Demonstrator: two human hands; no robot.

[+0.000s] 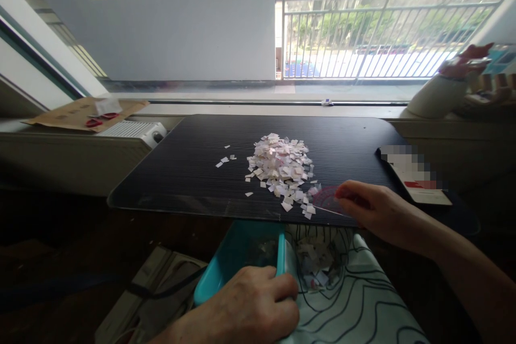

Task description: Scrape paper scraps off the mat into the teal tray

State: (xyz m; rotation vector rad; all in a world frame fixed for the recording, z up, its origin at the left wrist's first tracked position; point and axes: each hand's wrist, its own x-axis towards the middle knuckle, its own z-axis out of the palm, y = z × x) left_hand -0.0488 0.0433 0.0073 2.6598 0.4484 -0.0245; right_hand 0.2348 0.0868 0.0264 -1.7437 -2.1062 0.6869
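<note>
A heap of small white and pink paper scraps (282, 167) lies on a black board (193, 172). My right hand (374, 212) is closed on a clear pinkish protractor (327, 199) that rests flat at the board's near edge, touching the heap's near right side. My left hand (252, 306) grips the rim of a teal bin (237, 258) held just below the board's front edge. Several scraps (316, 266) lie on the patterned cloth (355, 301) beside the bin.
A white card with red print (419, 177) lies at the board's right edge. A cardboard sheet with red bits (80, 113) and a white heater (133, 130) sit at the left. Another person's arm (443, 91) rests on the sill at the far right.
</note>
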